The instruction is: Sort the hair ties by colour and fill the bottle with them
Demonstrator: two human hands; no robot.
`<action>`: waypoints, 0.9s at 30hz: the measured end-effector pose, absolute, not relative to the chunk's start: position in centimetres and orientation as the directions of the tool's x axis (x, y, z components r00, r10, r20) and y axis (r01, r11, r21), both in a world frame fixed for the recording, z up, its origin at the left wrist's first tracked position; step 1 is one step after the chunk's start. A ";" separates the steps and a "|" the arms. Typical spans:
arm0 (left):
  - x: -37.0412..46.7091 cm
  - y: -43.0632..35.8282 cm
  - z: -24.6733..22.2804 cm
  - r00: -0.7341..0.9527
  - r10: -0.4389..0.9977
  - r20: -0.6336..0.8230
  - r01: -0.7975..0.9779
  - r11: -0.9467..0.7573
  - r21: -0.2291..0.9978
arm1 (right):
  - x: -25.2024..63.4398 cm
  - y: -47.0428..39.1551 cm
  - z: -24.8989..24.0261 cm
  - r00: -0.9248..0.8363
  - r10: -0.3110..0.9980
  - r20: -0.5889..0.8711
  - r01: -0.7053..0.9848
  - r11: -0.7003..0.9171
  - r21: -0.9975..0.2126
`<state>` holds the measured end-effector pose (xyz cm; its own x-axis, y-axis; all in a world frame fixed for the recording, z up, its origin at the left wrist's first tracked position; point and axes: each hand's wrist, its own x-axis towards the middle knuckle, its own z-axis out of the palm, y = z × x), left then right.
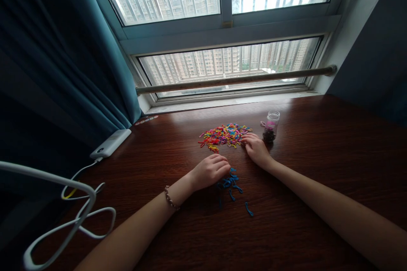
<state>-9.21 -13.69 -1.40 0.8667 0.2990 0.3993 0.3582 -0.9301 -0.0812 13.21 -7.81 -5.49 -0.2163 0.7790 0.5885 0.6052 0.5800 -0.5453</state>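
A loose heap of multicoloured small elastic hair bands (225, 134) lies on the dark wooden tabletop. My right hand (255, 149) reaches to the heap's right edge, its fingers stretched out and touching the bands there. Closer to me, several blue hair bands (228, 183) form a small scattered group, with one blue band (249, 209) lying apart. Beside this group, my left hand (210, 172) is closed, fingers curled together with the tips by the uppermost blue bands. What it pinches, if anything, is hidden.
A clear jar (271, 125) with dark contents at its base stands just beyond my right hand. At the left edge lies a white power bank (110, 144) with a looping white cable (90, 194). Blue curtain (104, 72) and a barred window (229, 65) border the tabletop (302, 144).
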 end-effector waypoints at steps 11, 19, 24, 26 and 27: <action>-8.3 -15.0 -1.3 0.909 0.153 0.389 0.191 -0.980 -0.061 | 13.2 -7.7 -5.9 -0.210 0.787 0.580 0.655 0.554 -0.514; -11.3 -12.4 -1.5 0.729 0.450 0.516 0.534 -0.846 -0.016 | 13.3 -7.9 -5.3 -0.097 0.769 0.632 0.627 0.540 -0.561; -13.7 -9.3 -2.4 0.421 0.739 0.525 0.846 -0.529 0.065 | 12.7 -9.4 -3.7 -0.088 0.742 0.664 0.511 0.606 -0.610; -14.0 -8.5 -2.9 0.363 0.808 0.463 0.886 -0.453 0.095 | 12.3 -10.3 -2.9 -0.122 0.739 0.663 0.460 0.634 -0.622; -14.1 -8.3 -3.2 0.347 0.836 0.426 0.898 -0.427 0.106 | 12.0 -10.8 -2.5 -0.143 0.735 0.663 0.434 0.648 -0.625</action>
<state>-14.12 -8.26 -3.21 0.3466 0.8359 0.4256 0.8982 -0.4266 0.1064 12.01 -10.79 -2.47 -0.1435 0.7350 0.6627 0.4344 0.6485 -0.6252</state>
